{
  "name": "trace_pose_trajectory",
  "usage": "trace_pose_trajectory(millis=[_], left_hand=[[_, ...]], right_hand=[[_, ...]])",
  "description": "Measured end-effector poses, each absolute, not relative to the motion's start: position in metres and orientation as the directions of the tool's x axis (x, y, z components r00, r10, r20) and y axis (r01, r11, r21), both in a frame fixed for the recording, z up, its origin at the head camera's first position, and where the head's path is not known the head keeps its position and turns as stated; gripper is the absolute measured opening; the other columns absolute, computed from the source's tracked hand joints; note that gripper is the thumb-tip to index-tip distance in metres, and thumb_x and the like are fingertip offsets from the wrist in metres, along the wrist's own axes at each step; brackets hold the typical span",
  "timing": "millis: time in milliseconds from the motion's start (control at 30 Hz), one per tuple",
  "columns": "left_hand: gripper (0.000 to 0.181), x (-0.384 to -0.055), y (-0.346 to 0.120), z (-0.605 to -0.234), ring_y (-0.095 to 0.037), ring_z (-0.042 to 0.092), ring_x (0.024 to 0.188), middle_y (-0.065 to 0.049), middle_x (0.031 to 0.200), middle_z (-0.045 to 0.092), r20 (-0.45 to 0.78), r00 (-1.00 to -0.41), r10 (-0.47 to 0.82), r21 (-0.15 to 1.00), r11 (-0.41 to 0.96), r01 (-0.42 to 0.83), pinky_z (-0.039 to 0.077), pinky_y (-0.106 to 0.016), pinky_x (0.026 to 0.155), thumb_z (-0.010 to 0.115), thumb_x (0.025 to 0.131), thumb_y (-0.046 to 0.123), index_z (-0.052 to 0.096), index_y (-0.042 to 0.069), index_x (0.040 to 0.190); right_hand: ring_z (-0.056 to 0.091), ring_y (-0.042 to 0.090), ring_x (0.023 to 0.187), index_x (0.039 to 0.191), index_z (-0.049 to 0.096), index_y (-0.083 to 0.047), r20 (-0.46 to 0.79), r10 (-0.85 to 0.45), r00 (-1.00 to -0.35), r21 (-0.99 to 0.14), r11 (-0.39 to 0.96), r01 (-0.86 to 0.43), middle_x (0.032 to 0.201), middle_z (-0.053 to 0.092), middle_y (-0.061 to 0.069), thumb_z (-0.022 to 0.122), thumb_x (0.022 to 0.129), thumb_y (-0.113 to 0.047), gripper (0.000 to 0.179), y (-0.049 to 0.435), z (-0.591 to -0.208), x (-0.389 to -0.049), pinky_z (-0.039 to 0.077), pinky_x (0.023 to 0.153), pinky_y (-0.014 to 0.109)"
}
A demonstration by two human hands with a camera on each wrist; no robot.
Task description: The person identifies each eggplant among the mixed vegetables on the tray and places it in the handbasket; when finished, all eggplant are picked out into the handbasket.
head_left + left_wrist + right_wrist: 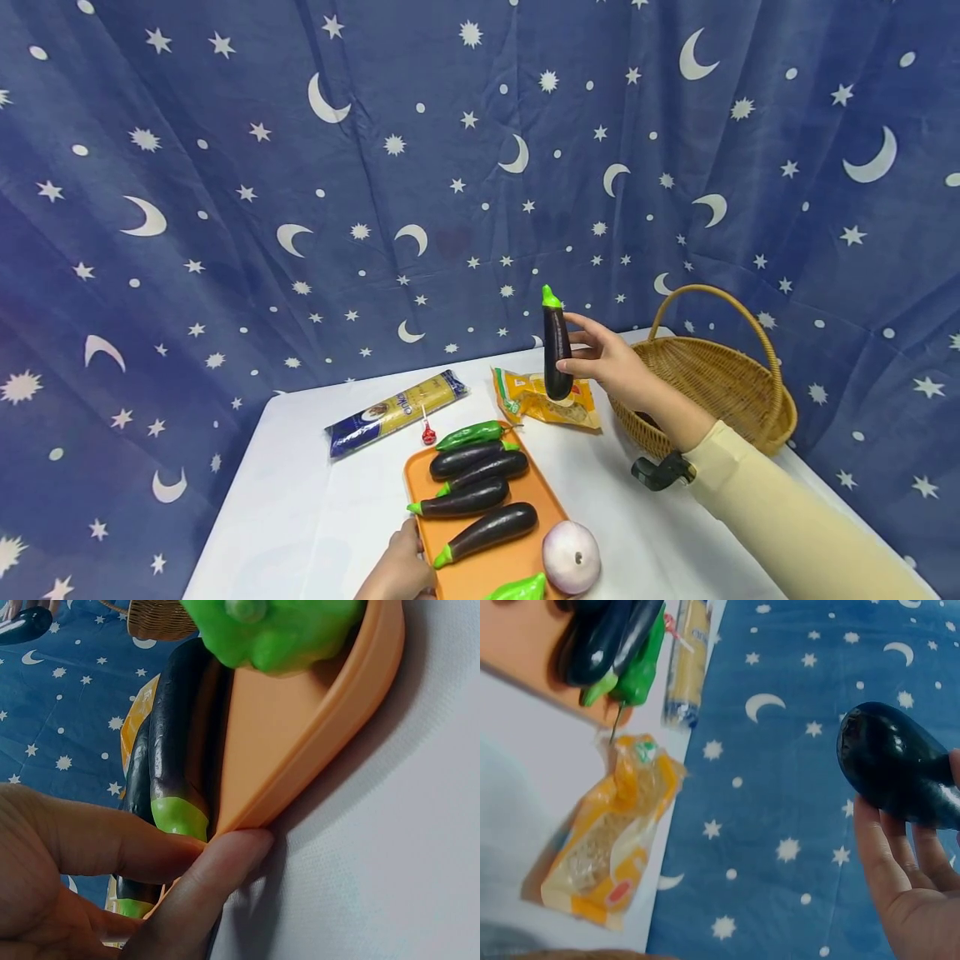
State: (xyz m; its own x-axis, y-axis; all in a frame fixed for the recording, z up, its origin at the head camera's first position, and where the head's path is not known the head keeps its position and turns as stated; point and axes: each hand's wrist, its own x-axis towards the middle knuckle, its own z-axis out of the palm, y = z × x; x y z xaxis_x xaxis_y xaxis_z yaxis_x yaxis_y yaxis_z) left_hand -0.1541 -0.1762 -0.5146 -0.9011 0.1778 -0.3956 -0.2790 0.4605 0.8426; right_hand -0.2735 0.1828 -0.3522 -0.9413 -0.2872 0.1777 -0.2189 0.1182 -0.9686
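An eggplant [557,350] with a bright green stem end is held upright above the table in my right hand [611,367], thumb on one side and fingers on the other. In the right wrist view the blunt dark end of that eggplant [892,761] faces the camera. My left hand [401,567] pinches the rim of an orange tray [551,504] between thumb and fingers, plain in the left wrist view at the tray's edge [292,769]. Several more eggplants [491,529] lie across the tray, with a long green pepper [471,435] at its far end and a light green vegetable [521,590] at its near end.
A purple-white onion [572,557] sits at the tray's right edge. Behind are a pasta packet [397,414], a red lollipop [428,435] and an orange-yellow food bag [577,408]. A wicker basket [712,375] with a tall handle stands at the right. A starry curtain [450,167] hangs behind the table.
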Motion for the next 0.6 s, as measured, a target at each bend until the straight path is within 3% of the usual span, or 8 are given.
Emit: trace_pose_trajectory(millis=[133, 367, 600], left_hand=[[0.083, -0.155, -0.177, -0.516, -0.027, 0.062, 0.073, -0.025, 0.103, 0.048, -0.387, -0.903, 0.186, 0.843, 0.469, -0.265, 0.063, -0.034, 0.051, 0.064, 0.062, -0.017, 0.028, -0.022, 0.137], [0.085, -0.161, -0.180, -0.522, -0.035, 0.055, 0.089, -0.023, 0.101, 0.050, -0.399, -0.900, 0.172, 0.800, 0.546, -0.250, 0.058, -0.037, 0.061, 0.066, 0.060, -0.011, 0.030, -0.024, 0.135], [0.082, -0.163, -0.180, -0.522, -0.032, 0.058, 0.087, -0.021, 0.100, 0.054, -0.391, -0.903, 0.180, 0.803, 0.546, -0.239, 0.059, -0.036, 0.060, 0.066, 0.059, -0.011, 0.032, -0.024, 0.133]], right_hand=[[0.056, 0.043, 0.123, 0.159, 0.027, -0.015, 0.173, -0.263, -0.949, -0.968, 0.133, -0.213, 0.144, 0.044, 0.027, 0.070, 0.091, -0.001, 0.082, 0.193, -0.352, -0.278, 0.062, 0.091, 0.044], [0.056, 0.041, 0.122, 0.160, 0.028, -0.019, 0.151, -0.212, -0.966, -0.943, 0.260, -0.205, 0.143, 0.047, 0.026, 0.072, 0.091, -0.009, 0.083, 0.215, -0.346, -0.282, 0.064, 0.089, 0.042], [0.055, 0.042, 0.123, 0.161, 0.023, -0.020, 0.095, -0.174, -0.980, -0.914, 0.375, -0.156, 0.143, 0.044, 0.027, 0.071, 0.092, -0.011, 0.085, 0.233, -0.342, -0.286, 0.062, 0.091, 0.049]])
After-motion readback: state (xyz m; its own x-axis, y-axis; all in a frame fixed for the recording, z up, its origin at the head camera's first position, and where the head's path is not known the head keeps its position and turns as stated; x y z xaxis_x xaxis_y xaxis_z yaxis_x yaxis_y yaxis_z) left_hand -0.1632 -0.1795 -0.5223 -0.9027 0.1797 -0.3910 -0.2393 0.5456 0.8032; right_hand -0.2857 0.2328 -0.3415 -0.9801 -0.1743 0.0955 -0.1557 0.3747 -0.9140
